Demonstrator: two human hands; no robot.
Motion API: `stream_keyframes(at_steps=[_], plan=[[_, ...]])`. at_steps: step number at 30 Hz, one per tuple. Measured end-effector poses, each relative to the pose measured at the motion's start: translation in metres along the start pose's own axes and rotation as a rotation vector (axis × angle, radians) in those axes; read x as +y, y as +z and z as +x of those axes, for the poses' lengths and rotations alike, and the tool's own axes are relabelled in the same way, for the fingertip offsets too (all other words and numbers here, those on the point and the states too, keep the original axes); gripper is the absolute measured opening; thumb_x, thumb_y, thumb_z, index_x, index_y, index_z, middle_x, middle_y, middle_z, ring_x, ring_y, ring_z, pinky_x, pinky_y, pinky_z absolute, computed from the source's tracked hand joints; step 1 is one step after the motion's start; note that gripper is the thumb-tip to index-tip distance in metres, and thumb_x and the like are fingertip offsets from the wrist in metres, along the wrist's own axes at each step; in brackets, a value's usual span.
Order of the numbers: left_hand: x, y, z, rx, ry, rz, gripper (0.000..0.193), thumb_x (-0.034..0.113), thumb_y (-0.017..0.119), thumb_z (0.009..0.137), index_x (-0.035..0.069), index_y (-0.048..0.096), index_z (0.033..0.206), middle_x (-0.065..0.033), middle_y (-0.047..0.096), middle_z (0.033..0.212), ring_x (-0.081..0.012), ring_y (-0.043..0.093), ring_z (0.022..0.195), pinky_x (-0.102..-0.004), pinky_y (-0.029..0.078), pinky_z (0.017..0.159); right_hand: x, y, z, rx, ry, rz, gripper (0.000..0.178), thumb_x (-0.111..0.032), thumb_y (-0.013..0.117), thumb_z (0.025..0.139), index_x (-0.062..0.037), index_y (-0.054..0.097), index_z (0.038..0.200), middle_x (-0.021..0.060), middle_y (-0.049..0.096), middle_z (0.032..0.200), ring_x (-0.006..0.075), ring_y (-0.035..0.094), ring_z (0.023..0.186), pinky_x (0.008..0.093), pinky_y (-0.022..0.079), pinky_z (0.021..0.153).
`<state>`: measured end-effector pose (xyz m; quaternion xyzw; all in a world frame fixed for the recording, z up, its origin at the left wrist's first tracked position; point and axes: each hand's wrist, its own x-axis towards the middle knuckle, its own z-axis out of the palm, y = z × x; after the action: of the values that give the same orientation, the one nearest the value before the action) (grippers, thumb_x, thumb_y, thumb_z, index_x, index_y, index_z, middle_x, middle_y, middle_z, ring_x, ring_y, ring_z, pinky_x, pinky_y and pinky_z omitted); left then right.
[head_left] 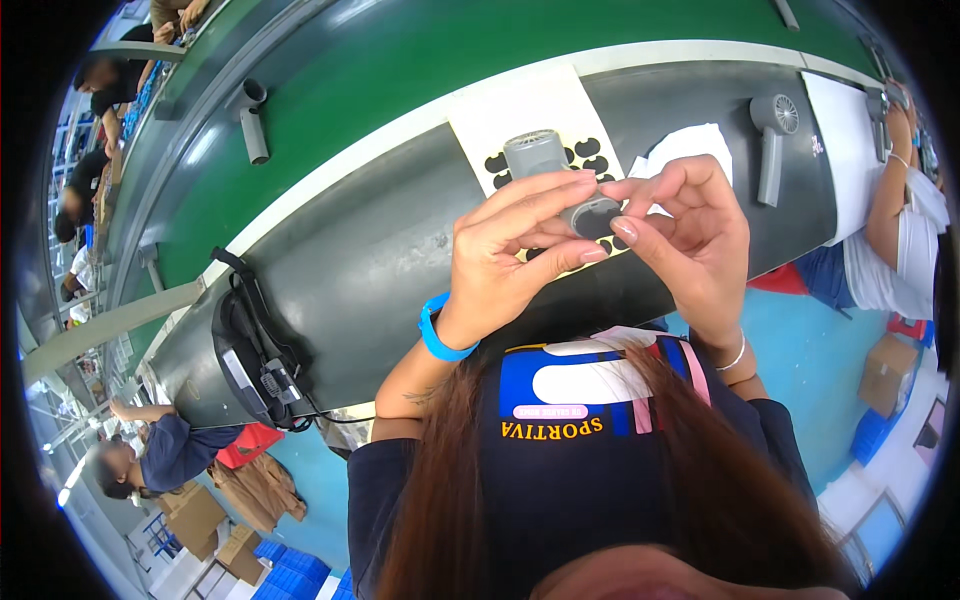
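Observation:
My left hand (515, 235) is wrapped round the handle of a grey handheld fan (537, 150), whose grilled head points away from me. The handle's end faces me, with a dark round pad (597, 218) on it. My right hand (700, 235) pinches at the pad's right edge with thumb and forefinger, the other fingers curled. Under the fan lies a pale yellow sheet (505, 100) bearing several black round stickers (592, 147), partly hidden by my hands. A crumpled white paper (690, 150) lies behind my right hand.
Another grey fan (775, 140) lies to the right on the dark worktable (370, 220). A black strapped device (255, 350) with a cable sits left. Beyond the white edge runs a green conveyor belt (380, 80) carrying a grey fan (252, 120). Co-workers sit at both sides.

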<state>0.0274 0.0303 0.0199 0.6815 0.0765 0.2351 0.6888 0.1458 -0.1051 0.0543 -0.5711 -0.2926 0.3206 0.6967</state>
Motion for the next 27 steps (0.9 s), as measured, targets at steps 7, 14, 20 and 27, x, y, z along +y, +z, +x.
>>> stream_keyframes(at_steps=[7, 14, 20, 27], plan=[[0.0006, 0.0018, 0.0015, -0.001, -0.003, 0.014, 0.044, -0.007, 0.070, 0.074, 0.000, 0.061, 0.116, -0.0157, 0.057, 0.122, -0.0182, 0.068, 0.084, -0.0274, 0.058, 0.074, 0.0001, -0.0024, 0.0001, 0.000, -0.002, -0.017, 0.028, 0.013, 0.060, 0.080, -0.0015, 0.045, 0.098, 0.0091, 0.058, 0.089, 0.0216, 0.059, 0.106, 0.0254, 0.053, 0.079], [0.0026, 0.0016, 0.0012, -0.027, -0.032, 0.001, 0.044, -0.012, 0.068, 0.073, -0.005, 0.060, 0.115, -0.0209, 0.055, 0.121, -0.0208, 0.065, 0.090, -0.0267, 0.058, 0.074, 0.0019, -0.0020, -0.0010, 0.019, 0.016, 0.001, 0.027, 0.011, 0.062, 0.080, -0.0019, 0.046, 0.098, 0.0083, 0.058, 0.089, 0.0197, 0.059, 0.104, 0.0252, 0.053, 0.078], [-0.0008, 0.0031, 0.0015, -0.006, -0.024, -0.009, 0.043, -0.012, 0.068, 0.073, -0.006, 0.059, 0.115, -0.0211, 0.055, 0.121, -0.0214, 0.065, 0.092, -0.0269, 0.059, 0.073, 0.0018, -0.0023, 0.0009, 0.019, 0.007, -0.021, 0.028, 0.011, 0.063, 0.079, -0.0022, 0.046, 0.098, 0.0072, 0.058, 0.089, 0.0182, 0.060, 0.102, 0.0243, 0.053, 0.076], [-0.0024, 0.0055, 0.0055, -0.001, -0.027, -0.023, 0.043, -0.009, 0.070, 0.074, 0.000, 0.062, 0.115, -0.0166, 0.056, 0.121, -0.0182, 0.066, 0.086, -0.0268, 0.058, 0.073, 0.0001, -0.0055, 0.0028, 0.032, 0.017, -0.040, 0.028, 0.011, 0.063, 0.079, -0.0025, 0.046, 0.097, 0.0064, 0.058, 0.089, 0.0182, 0.060, 0.101, 0.0238, 0.053, 0.076]])
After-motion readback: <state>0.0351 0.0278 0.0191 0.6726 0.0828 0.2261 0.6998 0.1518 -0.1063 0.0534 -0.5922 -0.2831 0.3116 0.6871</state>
